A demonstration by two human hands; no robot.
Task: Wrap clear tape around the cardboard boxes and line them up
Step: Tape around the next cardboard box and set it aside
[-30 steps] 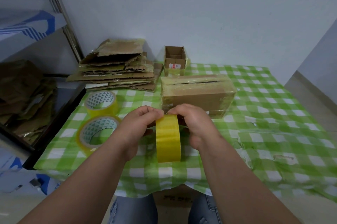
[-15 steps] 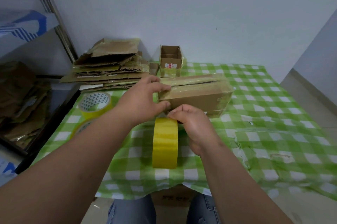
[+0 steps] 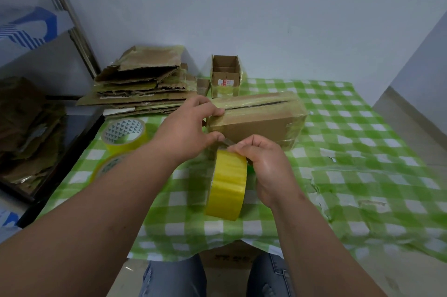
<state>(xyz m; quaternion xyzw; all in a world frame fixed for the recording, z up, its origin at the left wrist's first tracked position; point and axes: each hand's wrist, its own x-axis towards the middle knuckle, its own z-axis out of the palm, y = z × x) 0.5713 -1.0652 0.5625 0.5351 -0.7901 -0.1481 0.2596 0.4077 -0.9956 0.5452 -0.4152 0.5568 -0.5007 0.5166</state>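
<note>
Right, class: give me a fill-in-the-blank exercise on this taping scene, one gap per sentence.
1. The right hand holds a roll of ____ tape.
2. The left hand grips the near-left end of the closed cardboard ____.
3. The tablecloth is checked white and ____.
4. The small box near the wall stands ____ at the top.

Missing words: yellow; box; green; open

A plain pale wall (image 3: 266, 6) stands behind the bench (image 3: 362, 127). A metal shelf (image 3: 70, 31) stands left. Grey floor (image 3: 416, 122) shows right.
</note>
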